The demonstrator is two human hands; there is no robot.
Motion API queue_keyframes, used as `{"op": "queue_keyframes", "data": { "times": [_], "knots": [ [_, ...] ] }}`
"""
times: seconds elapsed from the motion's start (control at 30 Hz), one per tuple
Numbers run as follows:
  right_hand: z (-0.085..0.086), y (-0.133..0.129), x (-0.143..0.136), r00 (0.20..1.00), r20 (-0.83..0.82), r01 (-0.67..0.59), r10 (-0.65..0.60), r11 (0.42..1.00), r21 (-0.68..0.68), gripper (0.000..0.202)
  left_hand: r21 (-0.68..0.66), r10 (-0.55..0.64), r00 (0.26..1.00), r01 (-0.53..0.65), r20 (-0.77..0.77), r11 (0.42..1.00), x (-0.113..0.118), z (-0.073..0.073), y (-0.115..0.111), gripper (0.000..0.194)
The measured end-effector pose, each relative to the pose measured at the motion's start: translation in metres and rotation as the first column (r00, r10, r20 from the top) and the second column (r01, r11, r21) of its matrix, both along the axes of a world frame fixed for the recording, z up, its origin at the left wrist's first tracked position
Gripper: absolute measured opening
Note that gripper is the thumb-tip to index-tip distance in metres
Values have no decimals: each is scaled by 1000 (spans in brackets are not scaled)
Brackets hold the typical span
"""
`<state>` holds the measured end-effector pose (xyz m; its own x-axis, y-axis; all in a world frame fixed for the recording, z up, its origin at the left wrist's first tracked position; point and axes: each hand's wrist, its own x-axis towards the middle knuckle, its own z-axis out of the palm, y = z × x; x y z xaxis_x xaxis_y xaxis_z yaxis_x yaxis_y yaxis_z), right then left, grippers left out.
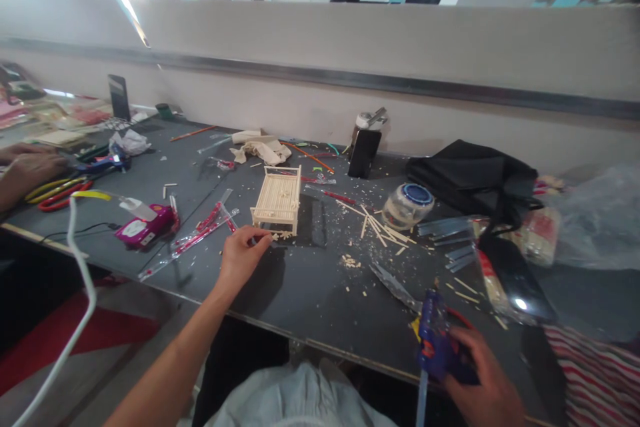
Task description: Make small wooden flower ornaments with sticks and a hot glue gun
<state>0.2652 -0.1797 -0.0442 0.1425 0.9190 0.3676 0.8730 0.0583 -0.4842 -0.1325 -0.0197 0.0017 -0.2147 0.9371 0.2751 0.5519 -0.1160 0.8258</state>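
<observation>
A miniature bed [278, 195] built of thin wooden sticks stands on the dark table. At its near end, my left hand [245, 253] has thumb and forefinger pinched together. Small pale wooden pieces [284, 235] lie by the fingertips; whatever is in the pinch is hidden. On the right, my right hand [483, 373] is wrapped round a blue hot glue gun [434, 333], nozzle up, a clear glue stick [422, 400] protruding from its lower end. Scissors [395, 285] lie close to the gun.
Loose wooden sticks [377, 223] surround a blue-lidded jar [407, 205]. Behind are an upright phone [365, 153] and a black bag [475, 173]. Another phone [517, 280] lies right. Leftward are a purple device [145, 227], a white cable [83, 267] and another person's hands [33, 170].
</observation>
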Motion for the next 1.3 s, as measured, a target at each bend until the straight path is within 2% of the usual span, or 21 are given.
{"op": "queue_keyframes", "data": {
  "times": [0.17,0.5,0.7,0.97,1.17,1.3],
  "knots": [
    [3,-3,-2,999,-17,32,-33,999,-40,34,13,-9,997,10,-79,1000,-4,-10,10,11],
    [5,1,-2,998,-50,32,-33,999,-22,38,31,-25,983,31,-183,999,-9,-20,14,13],
    [3,-1,0,999,-34,24,-24,1000,-13,38,50,-28,972,41,-232,998,-10,-20,16,13],
    [-1,1,1,999,15,-31,31,997,68,34,56,-26,960,43,-278,997,-10,-22,17,13],
    [1,-1,1,999,-1,35,-35,999,-7,38,43,-13,947,28,-320,999,-9,-21,16,12],
    [4,-1,-2,999,-18,41,-41,999,-10,39,33,6,942,6,-336,999,-8,-20,15,11]
  ]
}}
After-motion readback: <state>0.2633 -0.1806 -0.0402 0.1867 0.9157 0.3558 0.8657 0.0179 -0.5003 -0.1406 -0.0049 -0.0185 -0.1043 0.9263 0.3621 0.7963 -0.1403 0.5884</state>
